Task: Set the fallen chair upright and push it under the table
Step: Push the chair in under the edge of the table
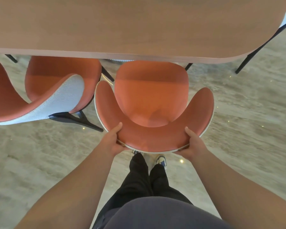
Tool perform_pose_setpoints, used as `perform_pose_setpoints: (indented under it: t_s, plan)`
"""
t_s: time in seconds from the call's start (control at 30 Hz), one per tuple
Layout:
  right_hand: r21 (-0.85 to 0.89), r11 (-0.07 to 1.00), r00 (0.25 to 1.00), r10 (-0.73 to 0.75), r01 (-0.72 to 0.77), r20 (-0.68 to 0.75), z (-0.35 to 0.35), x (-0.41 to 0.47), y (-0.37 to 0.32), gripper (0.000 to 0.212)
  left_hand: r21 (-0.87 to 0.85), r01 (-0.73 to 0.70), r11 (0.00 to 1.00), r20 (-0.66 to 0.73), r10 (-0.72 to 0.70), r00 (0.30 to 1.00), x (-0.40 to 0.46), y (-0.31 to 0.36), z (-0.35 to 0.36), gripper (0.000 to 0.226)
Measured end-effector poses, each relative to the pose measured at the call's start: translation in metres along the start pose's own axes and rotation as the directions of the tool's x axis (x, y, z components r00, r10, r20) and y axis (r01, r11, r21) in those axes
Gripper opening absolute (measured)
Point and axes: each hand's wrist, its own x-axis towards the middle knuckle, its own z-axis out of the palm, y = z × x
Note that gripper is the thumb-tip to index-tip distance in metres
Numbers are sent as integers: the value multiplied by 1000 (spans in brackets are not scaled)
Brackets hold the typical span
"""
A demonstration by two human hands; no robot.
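An orange upholstered chair (151, 96) with a curved wrap-around back stands upright on the floor directly in front of me. Its seat front lies at the near edge of the long wooden table (139, 27), a little under it. My left hand (113, 140) grips the left part of the curved backrest, thumb on the orange inside. My right hand (192, 142) grips the right part of the backrest the same way. The chair's legs are hidden beneath the seat.
A second orange chair (56, 90) with a pale mesh back stands close on the left, almost touching the held chair's arm. A black table leg (261, 47) slants down at the right. My feet (160, 160) stand just behind the chair on pale marbled floor.
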Motion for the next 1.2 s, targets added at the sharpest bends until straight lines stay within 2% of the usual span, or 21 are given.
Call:
perform_pose_setpoints:
  t_s: [0.1, 0.2, 0.3, 0.4, 0.53, 0.67, 0.83, 1.0, 1.2]
  plan:
    - [-21, 1000, 1000, -10, 10, 4, 0, 0, 1, 41, 33, -16, 999, -14, 16, 1000, 1, -4, 0, 55]
    - [-3, 999, 999, -35, 35, -5, -2, 0, 7, 45, 33, -64, 997, 29, 63, 998, -1, -18, -2, 67]
    - [49, 998, 999, -41, 39, 26, -2, -2, 23, 37, -71, -32, 997, 97, 39, 995, -2, -42, -3, 73]
    - [104, 994, 998, -21, 14, 63, 0, 0, 38, 48, -114, -2, 994, 91, 13, 996, 0, -54, 5, 68]
    - [60, 998, 999, -32, 32, -8, 6, 2, 38, 52, -70, -42, 997, 3, 42, 999, 8, -54, 5, 55]
    - [39, 998, 998, -38, 40, -41, 6, 5, 38, 53, -33, -57, 998, -41, 56, 998, 8, -54, 4, 56]
    - [59, 995, 996, -80, 82, -33, 6, 8, 34, 51, -64, -104, 992, -42, 102, 994, 10, -50, 7, 51]
    - [90, 990, 994, -104, 105, -15, 19, 8, 21, 46, -62, -137, 989, -51, 134, 990, 11, -31, 23, 37]
    - [97, 987, 991, -132, 129, 18, 45, 14, 0, 49, -37, -165, 986, -19, 165, 986, 15, -4, 45, 42]
